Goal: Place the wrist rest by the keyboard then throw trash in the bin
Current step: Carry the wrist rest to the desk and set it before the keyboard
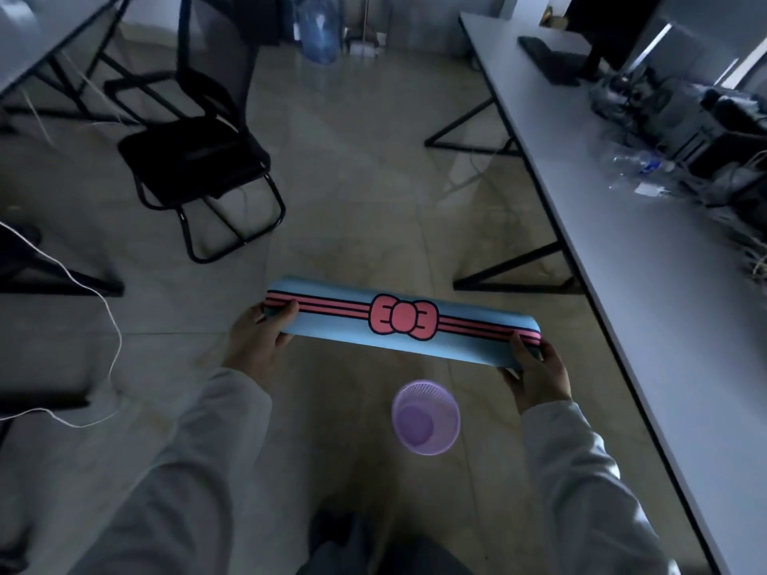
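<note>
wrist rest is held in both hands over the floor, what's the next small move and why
Probably carry the wrist rest right and forward toward the keyboard on the long desk. The left hand and right hand grip its two ends in mid-air above the purple bin, far short of the keyboard, so it cannot be set down yet.

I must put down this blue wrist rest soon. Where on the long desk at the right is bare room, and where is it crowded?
The wrist rest is held in the left hand and right hand. The desk is bare along its near edge and toward the viewer, also between the keyboard and plastic bottle. The far side, with cables and equipment, is crowded.
</note>
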